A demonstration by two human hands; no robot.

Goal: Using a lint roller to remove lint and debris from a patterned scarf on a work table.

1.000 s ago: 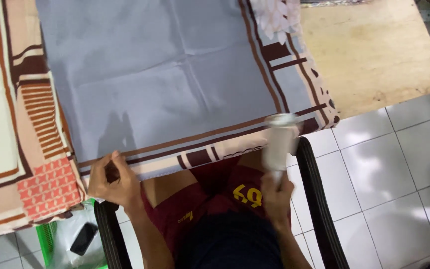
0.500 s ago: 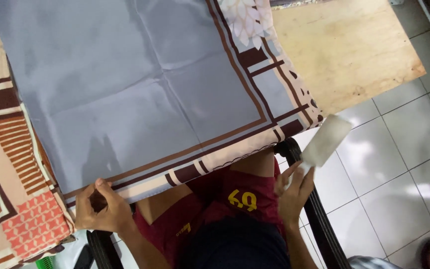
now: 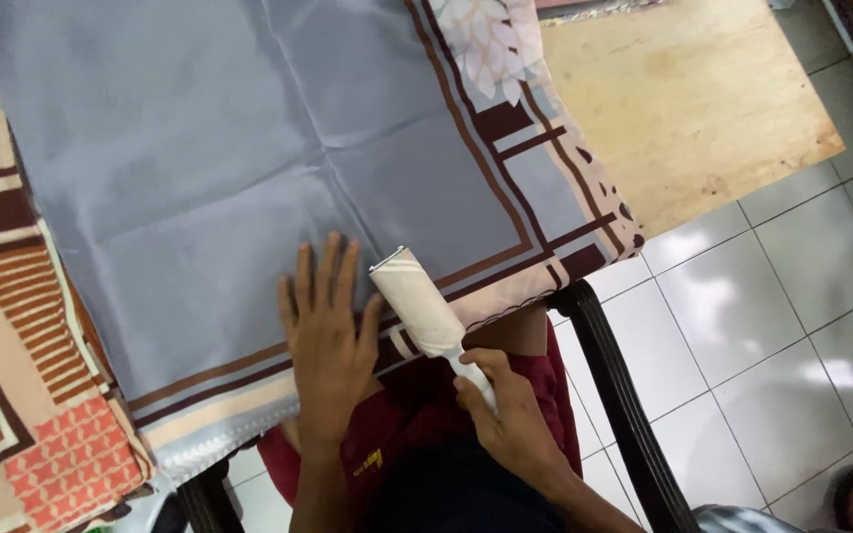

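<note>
Lint roller (image 3: 415, 299) on grey cloth (image 3: 199, 168) | right hand (image 3: 505, 405) grips its handle, left hand (image 3: 326, 331) flat — step, we judge: rolling | next — steady strokes.

two hands: left hand (image 3: 326, 341), right hand (image 3: 507, 410). one white cylindrical lint roller (image 3: 417, 302), one grey brown-bordered cloth (image 3: 249, 168), one light wooden worktop (image 3: 688, 99), one black chair (image 3: 614, 395).

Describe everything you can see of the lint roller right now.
The lint roller is a pale cream cylinder of sheet-wrapped paper on a slim white handle. It lies tilted, head up-left and handle down-right. The right hand grips the handle; the roll rests on the near edge of the grey cloth, over its brown border stripes. The left hand lies flat on the cloth just beside the roll; I cannot tell whether they touch. One loose sheet edge shows at the top end.
</note>
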